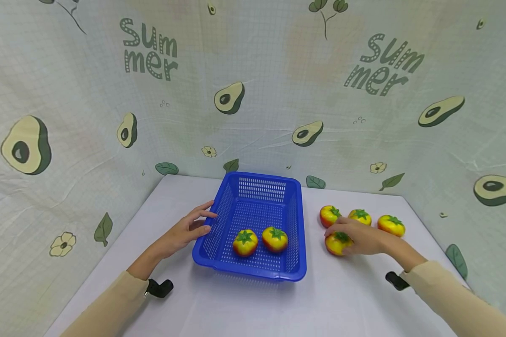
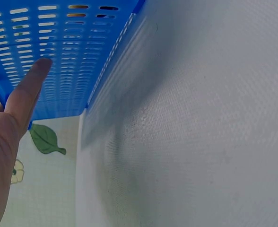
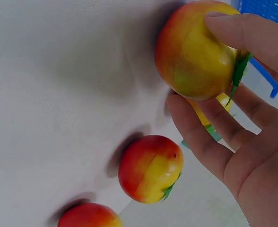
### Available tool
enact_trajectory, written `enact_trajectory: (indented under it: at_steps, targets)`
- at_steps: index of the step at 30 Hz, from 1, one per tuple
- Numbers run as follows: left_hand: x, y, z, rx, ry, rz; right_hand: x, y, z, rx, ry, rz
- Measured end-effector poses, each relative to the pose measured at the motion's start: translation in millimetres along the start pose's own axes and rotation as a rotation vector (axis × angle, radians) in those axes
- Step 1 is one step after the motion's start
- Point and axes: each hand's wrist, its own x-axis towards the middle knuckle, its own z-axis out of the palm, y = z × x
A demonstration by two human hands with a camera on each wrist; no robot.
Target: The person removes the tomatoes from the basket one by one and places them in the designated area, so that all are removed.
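A blue plastic basket (image 1: 253, 274) stands on the table, with two red-and-yellow tomatoes in it, a left one (image 1: 245, 243) and a right one (image 1: 275, 239). My left hand (image 1: 181, 234) rests against the basket's left side. In the left wrist view a fairly straight finger (image 2: 32, 87) lies along the slotted outer wall (image 2: 68, 52). To the right of the basket, my right hand (image 1: 360, 235) holds a tomato (image 1: 336, 243) between thumb and fingers. The right wrist view shows the thumb on this tomato (image 3: 195, 56) and the fingers around its other side.
Behind and beside my right hand lie three more tomatoes: one nearer the basket (image 1: 329, 215), a middle one (image 1: 360, 216) and one at the right (image 1: 391, 225). White cloth covers the table (image 1: 236, 309). A curtain printed with avocados (image 1: 253, 61) encloses the back and sides.
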Motion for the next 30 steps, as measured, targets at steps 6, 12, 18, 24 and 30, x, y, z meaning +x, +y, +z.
enact_trajectory:
  at_steps: [6, 12, 18, 24, 30]
  targets:
    - [0.6, -1.3, -0.1, 0.003, -0.004, 0.0, -0.5, 0.3, 0.1, 0.006, 0.001, -0.01]
    - [0.6, 0.8, 0.0, -0.01, -0.008, -0.003, -1.0, 0.5, -1.9, 0.014, 0.004, -0.025]
    - [-0.3, 2.1, 0.0, -0.003, 0.0, -0.003, -1.2, -1.0, -6.2, 0.016, 0.003, -0.031]
    - [-0.6, 2.3, -0.2, -0.004, -0.001, -0.001, -2.9, -5.6, -13.9, 0.033, -0.005, -0.053]
    - [-0.4, 1.9, -0.2, -0.007, -0.003, -0.009, -1.8, -15.7, -27.0, -0.003, 0.03, -0.079]
